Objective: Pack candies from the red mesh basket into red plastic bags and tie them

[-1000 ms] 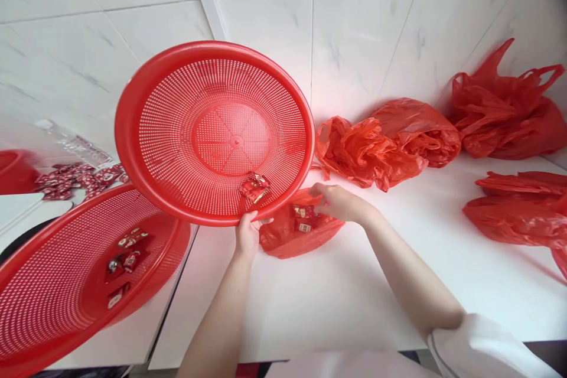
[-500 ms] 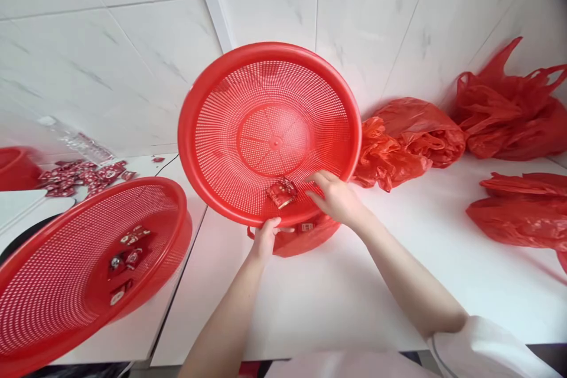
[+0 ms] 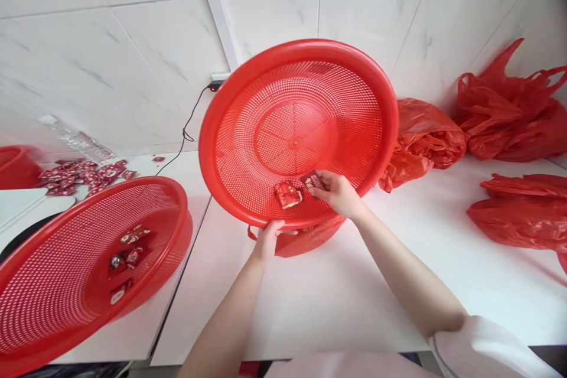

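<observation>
A round red plastic mesh basket (image 3: 208, 147) is tilted up so that its inside faces me. My left hand (image 3: 267, 240) grips its lower rim, thumb over the edge. Inside the basket, my right hand (image 3: 339, 194) pinches a small dark red packet (image 3: 312, 181) with pale print. Just left of those fingers, a brighter red packet (image 3: 287, 195) lies against the lower mesh wall. Partly hidden beneath the basket is a red plastic bag (image 3: 305, 241) on the white table.
At the left stands a second red mesh basket (image 3: 175, 201) with several small packets (image 3: 133, 248) in it. Behind it lie a pile of red packets (image 3: 80, 176) and a clear plastic container (image 3: 84, 143). Red plastic bags (image 3: 509, 106) sit at the right. A black cable (image 3: 185, 130) hangs near the wall.
The tilted basket has swung to the right, uncovering the cable and a plug by the wall. My right hand has closed on the dark red packet; the left keeps its hold on the rim.
</observation>
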Tool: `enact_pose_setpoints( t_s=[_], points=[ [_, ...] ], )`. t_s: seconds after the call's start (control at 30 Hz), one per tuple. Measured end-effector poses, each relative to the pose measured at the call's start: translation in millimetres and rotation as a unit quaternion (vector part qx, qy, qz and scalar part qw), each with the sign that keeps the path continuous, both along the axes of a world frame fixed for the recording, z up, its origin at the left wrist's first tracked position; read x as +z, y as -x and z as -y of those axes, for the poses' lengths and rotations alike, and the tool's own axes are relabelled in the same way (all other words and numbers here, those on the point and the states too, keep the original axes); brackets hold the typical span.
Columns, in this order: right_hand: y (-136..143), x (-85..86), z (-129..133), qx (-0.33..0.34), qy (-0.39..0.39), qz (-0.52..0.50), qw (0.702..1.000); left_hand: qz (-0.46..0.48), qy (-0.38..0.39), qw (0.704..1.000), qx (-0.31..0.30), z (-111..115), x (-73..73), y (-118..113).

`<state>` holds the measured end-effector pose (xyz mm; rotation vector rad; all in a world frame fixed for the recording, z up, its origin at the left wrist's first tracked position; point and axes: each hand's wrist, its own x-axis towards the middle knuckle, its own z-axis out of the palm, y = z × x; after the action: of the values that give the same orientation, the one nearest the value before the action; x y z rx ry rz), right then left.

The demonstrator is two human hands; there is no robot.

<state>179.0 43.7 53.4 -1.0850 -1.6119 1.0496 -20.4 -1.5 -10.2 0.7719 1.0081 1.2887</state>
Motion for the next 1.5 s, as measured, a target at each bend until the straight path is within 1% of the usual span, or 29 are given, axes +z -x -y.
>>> enact_pose_setpoints(
  t_s=[0.07, 0.1, 0.17, 0.3, 0.43, 0.5, 0.57, 0.63, 0.7, 0.73, 0.77, 0.8, 0.87, 0.93, 1.03, 1.13, 1.17, 1.23, 1.3, 1.37, 1.4, 1.43, 1.5],
  points=[
    [-2, 4.0, 0, 0.057, 0.062, -0.121, 0.989, 0.012, -0.004, 0.999, 0.035, -3, 5.0, 3],
    [-2, 6.2, 0, 0.075, 0.088, -0.162, 0.98, 0.015, -0.004, 0.999, 0.05, -5, 7.3, 4],
    [-2, 10.0, 2, 0.082, 0.124, -0.205, 0.967, 0.02, 0.002, 0.997, 0.072, -9, 11.0, 8],
    [-4, 14.5, 4, 0.077, 0.149, -0.214, 0.962, 0.031, -0.01, 0.995, 0.091, -14, 14.9, 18],
    [-8, 17.9, 5, 0.07, 0.165, -0.193, 0.965, 0.038, -0.038, 0.994, 0.099, -18, 13.9, 25],
    [-9, 18.9, 6, 0.068, 0.173, -0.149, 0.971, 0.036, -0.039, 0.993, 0.106, -20, 13.0, 27],
    [-8, 18.1, 8, 0.088, 0.173, -0.075, 0.978, 0.034, -0.035, 0.993, 0.109, -20, 12.6, 28],
    [-6, 14.9, 11, 0.136, 0.174, 0.002, 0.975, 0.034, -0.032, 0.993, 0.107, -20, 12.9, 26],
    [-2, 10.1, 15, 0.195, 0.176, 0.057, 0.963, 0.036, -0.03, 0.993, 0.106, -20, 13.2, 25],
    [0, 7.6, 16, 0.212, 0.168, 0.085, 0.959, 0.036, -0.03, 0.993, 0.111, -20, 13.2, 24],
    [2, 5.3, 17, 0.214, 0.153, 0.119, 0.957, 0.036, -0.032, 0.992, 0.119, -20, 13.2, 23],
    [3, 3.4, 17, 0.2, 0.132, 0.159, 0.958, 0.035, -0.034, 0.99, 0.129, -20, 13.0, 22],
    [4, 1.6, 17, 0.139, 0.07, 0.238, 0.959, 0.038, -0.04, 0.987, 0.149, -19, 12.8, 21],
    [4, 2.7, 15, 0.081, 0.004, 0.277, 0.958, 0.044, -0.042, 0.986, 0.154, -18, 13.1, 19],
    [3, 8.2, 14, 0.022, -0.079, 0.262, 0.962, 0.046, -0.034, 0.991, 0.122, -15, 14.4, 15],
    [5, 12.8, 17, -0.033, -0.116, 0.238, 0.964, 0.032, -0.019, 0.997, 0.069, -8, 14.6, 7],
    [7, 13.4, 18, -0.038, -0.128, 0.239, 0.962, 0.027, -0.015, 0.998, 0.05, -6, 14.0, 4],
    [10, 12.9, 21, -0.013, -0.157, 0.261, 0.952, 0.027, -0.013, 1.0, 0.006, 0, 11.6, -2],
    [13, 10.9, 23, 0.035, -0.172, 0.293, 0.94, 0.034, -0.019, 0.999, -0.038, 5, 8.0, -7],
    [15, 8.4, 23, 0.071, -0.15, 0.298, 0.94, 0.035, -0.025, 0.996, -0.072, 9, 3.9, -10],
    [15, 7.0, 22, 0.074, -0.125, 0.283, 0.948, 0.032, -0.025, 0.996, -0.085, 10, 2.0, -10],
    [15, 5.8, 20, 0.063, -0.098, 0.258, 0.959, 0.027, -0.025, 0.995, -0.095, 11, 0.5, -11],
    [13, 3.8, 15, 0.015, -0.048, 0.178, 0.983, 0.018, -0.026, 0.994, -0.105, 12, -1.3, -10]
  ],
)
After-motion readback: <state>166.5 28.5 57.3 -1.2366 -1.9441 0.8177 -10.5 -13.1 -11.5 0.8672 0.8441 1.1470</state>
